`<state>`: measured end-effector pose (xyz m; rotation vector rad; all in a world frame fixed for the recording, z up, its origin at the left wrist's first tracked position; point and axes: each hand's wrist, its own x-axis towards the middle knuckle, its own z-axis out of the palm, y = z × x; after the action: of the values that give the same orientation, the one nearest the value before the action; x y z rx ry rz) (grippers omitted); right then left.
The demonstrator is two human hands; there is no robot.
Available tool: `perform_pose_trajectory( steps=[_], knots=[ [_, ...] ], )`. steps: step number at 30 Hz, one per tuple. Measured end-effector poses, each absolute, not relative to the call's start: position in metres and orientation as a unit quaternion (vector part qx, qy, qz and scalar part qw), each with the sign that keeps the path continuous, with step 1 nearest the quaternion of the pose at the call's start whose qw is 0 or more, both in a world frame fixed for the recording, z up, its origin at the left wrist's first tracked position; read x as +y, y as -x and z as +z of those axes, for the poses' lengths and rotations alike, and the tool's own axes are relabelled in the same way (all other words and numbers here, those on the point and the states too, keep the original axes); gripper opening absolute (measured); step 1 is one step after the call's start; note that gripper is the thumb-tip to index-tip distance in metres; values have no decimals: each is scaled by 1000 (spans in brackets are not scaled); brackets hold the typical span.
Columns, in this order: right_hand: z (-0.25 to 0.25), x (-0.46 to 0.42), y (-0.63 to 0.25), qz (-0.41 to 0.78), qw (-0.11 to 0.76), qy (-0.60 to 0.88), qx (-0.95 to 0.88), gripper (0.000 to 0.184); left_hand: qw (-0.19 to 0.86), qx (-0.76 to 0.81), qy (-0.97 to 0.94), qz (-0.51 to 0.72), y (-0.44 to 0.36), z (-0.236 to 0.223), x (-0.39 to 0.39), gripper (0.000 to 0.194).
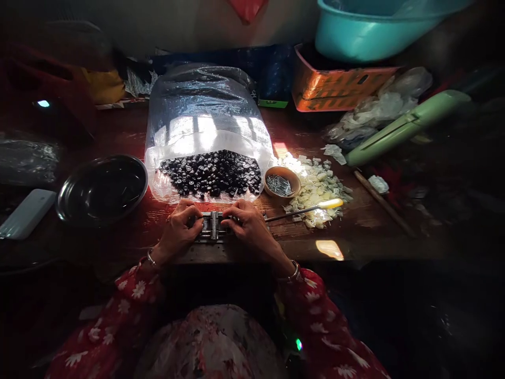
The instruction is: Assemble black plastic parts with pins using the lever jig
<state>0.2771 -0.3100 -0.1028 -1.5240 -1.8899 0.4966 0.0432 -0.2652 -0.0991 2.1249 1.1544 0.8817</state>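
A small metal jig (214, 226) sits at the table's front edge, between my hands. My left hand (183, 225) is closed in a pinch at its left end, and my right hand (245, 223) pinches at its right end. What lies between the fingertips of either hand is too small to make out. Just beyond the jig, many small black round parts (213, 173) spill from the mouth of a white woven sack (205, 121). A brown bowl (294, 183) of metal pins (278, 185) stands right of them. Beside my right hand lies a metal rod with a yellow handle (330, 203).
A pile of pale plastic pieces (315, 184) lies right of the bowl. At left are a steel basin (63, 197) and a white phone-like slab (29, 213). An orange basket (343, 87), a turquoise tub (366, 34), a green long object (410, 126) and a stick (382, 202) are at right.
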Motion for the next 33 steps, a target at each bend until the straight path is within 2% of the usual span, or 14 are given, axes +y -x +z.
perform_pose_trajectory(
  steps=[15,25,30,33],
  knots=[
    [-103,-304,-258,150,279,647,-693,14,318,419,-774,354,-45,-108,-262,7],
    [-99,-312,-273,211,350,574,-709,10,328,398,-774,367,-38,-116,-262,9],
    [-98,-319,-276,186,311,572,-736,7,320,402,-773,374,-37,-119,-262,9],
    [-101,-323,-272,137,288,587,-744,12,314,399,-779,369,-37,-118,-262,9]
  ],
)
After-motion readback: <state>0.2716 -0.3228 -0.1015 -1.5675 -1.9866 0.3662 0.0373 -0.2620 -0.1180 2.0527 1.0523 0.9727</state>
